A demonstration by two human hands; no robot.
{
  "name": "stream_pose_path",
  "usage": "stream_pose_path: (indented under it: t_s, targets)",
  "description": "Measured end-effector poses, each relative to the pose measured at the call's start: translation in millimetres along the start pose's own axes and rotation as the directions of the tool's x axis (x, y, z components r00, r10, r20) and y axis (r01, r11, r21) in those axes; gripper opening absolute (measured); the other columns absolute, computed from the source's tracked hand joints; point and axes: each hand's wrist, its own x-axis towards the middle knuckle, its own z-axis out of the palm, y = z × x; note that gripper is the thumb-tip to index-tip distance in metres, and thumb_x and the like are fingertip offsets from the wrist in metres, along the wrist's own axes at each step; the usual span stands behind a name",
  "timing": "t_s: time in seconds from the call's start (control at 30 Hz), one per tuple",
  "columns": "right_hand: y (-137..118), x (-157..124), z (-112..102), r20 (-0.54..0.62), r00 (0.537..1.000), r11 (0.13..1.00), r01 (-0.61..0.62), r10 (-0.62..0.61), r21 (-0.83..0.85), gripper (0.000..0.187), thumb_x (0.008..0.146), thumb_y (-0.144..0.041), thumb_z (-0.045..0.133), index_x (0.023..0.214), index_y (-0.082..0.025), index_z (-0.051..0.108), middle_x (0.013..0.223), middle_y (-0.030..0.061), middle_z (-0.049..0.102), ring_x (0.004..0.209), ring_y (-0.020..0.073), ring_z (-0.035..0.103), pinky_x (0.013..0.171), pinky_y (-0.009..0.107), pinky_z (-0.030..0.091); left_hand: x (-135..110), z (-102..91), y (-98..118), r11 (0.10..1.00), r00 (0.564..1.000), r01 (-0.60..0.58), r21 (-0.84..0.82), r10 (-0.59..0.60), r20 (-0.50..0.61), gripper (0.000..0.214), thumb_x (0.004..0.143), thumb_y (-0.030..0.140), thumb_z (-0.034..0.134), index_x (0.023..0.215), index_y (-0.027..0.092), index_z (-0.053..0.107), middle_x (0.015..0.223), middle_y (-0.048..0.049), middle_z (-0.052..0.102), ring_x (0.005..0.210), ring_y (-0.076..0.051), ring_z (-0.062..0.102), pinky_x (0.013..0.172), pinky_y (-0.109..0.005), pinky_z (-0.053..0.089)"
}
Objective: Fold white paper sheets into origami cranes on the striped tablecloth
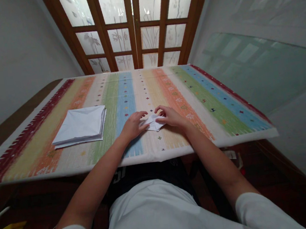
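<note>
A small piece of white paper (153,124), folded into a pointed, layered shape, sits near the middle of the table (64,167), closer to the near edge than the far one. Well left of it lies a squarish stack of folded white paper (78,124), its layers slightly fanned along the lower edge.

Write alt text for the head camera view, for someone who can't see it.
The left hand and right hand close around a small folded piece of white paper on a striped multicoloured tablecloth. A stack of white paper lies to the left, with wooden-framed frosted glass doors beyond.
</note>
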Motion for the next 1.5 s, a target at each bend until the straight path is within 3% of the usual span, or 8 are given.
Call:
stream_pose_path:
  t_s: [0.17, 0.43, 0.63, 0.83, 1.0, 1.2, 1.37, 1.5]
  targets:
    - [2.1, 0.9, 2.2, 0.020, 0.997, 0.974, 0.078, -0.075, -0.214, 0.021, 0.083, -0.021, 0.075, 0.103, -0.022, 0.070, 0.088, 0.0037, 0.075, 0.078, 0.0211, 0.066, 0.073, 0.033, 0.049, 1.3, 7.8, -1.3, 0.965, 0.967, -0.224, 0.133, 0.204, 0.150, 0.014, 0.101, 0.015, 0.070, 0.109, 0.021, 0.080, 0.122, -0.0112, 0.075, 0.119, -0.026, 0.068, 0.109, -0.045, 0.056]
    - [0.4, -0.6, 2.6, 0.024, 0.945, 0.844, 0.304, -0.328, -0.441, 0.010, 0.090, -0.016, 0.077, 0.097, -0.022, 0.076, 0.112, 0.0106, 0.070, 0.108, 0.0269, 0.065, 0.097, 0.039, 0.051, 1.7, 14.4, -4.2, 0.960, 0.955, -0.239, 0.148, 0.205, 0.215, 0.020, 0.104, 0.013, 0.064, 0.111, 0.019, 0.082, 0.114, -0.0117, 0.081, 0.111, -0.026, 0.071, 0.104, -0.043, 0.057]
    - [-8.7, -6.1, 1.3, 0.218, 0.950, 0.880, 0.294, -0.225, -0.374, 0.019, 0.088, -0.007, 0.066, 0.091, -0.018, 0.082, 0.093, 0.0064, 0.071, 0.079, 0.0177, 0.063, 0.076, 0.030, 0.046, 1.4, 16.9, -7.1, 0.961, 0.954, -0.240, 0.141, 0.206, 0.218, 0.021, 0.105, 0.013, 0.062, 0.110, 0.018, 0.082, 0.114, -0.0123, 0.081, 0.107, -0.024, 0.072, 0.102, -0.041, 0.058]
    - [-18.5, -14.5, -5.8, 0.265, 0.954, 0.930, 0.216, -0.138, -0.296, 0.012, 0.089, -0.029, 0.084, 0.094, -0.018, 0.082, 0.085, 0.0037, 0.073, 0.074, 0.0167, 0.062, 0.071, 0.028, 0.043, -0.7, 12.9, -6.1, 0.964, 0.954, -0.241, 0.116, 0.213, 0.212, 0.020, 0.105, 0.017, 0.061, 0.110, 0.018, 0.081, 0.116, -0.0128, 0.078, 0.108, -0.023, 0.073, 0.101, -0.040, 0.059]
    - [-24.3, -13.6, -4.9, 0.287, 0.952, 0.902, 0.215, -0.107, -0.375, 0.023, 0.074, -0.030, 0.098, 0.088, -0.019, 0.083, 0.086, 0.0026, 0.070, 0.075, 0.0165, 0.061, 0.070, 0.028, 0.041, -1.0, 9.1, -2.7, 0.956, 0.952, -0.247, 0.156, 0.210, 0.221, 0.021, 0.103, 0.017, 0.062, 0.108, 0.018, 0.083, 0.114, -0.0131, 0.076, 0.111, -0.026, 0.070, 0.104, -0.043, 0.057]
    - [-27.4, -15.1, -3.3, 0.275, 0.951, 0.865, 0.254, -0.142, -0.433, 0.005, 0.083, -0.024, 0.083, 0.086, -0.020, 0.086, 0.084, 0.0040, 0.073, 0.071, 0.0161, 0.061, 0.068, 0.029, 0.040, -4.4, 3.0, 2.4, 0.965, 0.946, -0.233, 0.120, 0.197, 0.258, 0.023, 0.104, 0.028, 0.065, 0.113, 0.018, 0.084, 0.114, -0.0129, 0.073, 0.102, -0.024, 0.071, 0.098, -0.039, 0.059]
    - [-27.0, -16.7, -2.5, 0.231, 0.956, 0.849, 0.269, -0.178, -0.456, 0.010, 0.086, -0.021, 0.074, 0.080, -0.020, 0.083, 0.079, 0.0051, 0.075, 0.069, 0.0171, 0.061, 0.068, 0.030, 0.040, -5.0, 2.0, 2.0, 0.973, 0.955, -0.198, 0.118, 0.165, 0.245, 0.023, 0.104, 0.029, 0.065, 0.113, 0.017, 0.082, 0.112, -0.0121, 0.072, 0.094, -0.022, 0.071, 0.091, -0.036, 0.058]
    - [-20.7, -14.0, -1.1, 0.183, 0.973, 0.914, 0.199, -0.141, -0.354, 0.012, 0.092, -0.025, 0.073, 0.100, -0.020, 0.080, 0.077, 0.0027, 0.075, 0.069, 0.0170, 0.063, 0.068, 0.028, 0.042, -2.5, 4.6, 0.3, 0.979, 0.967, -0.173, 0.111, 0.147, 0.208, 0.023, 0.105, 0.018, 0.059, 0.114, 0.018, 0.079, 0.105, -0.0102, 0.074, 0.093, -0.021, 0.070, 0.091, -0.036, 0.057]
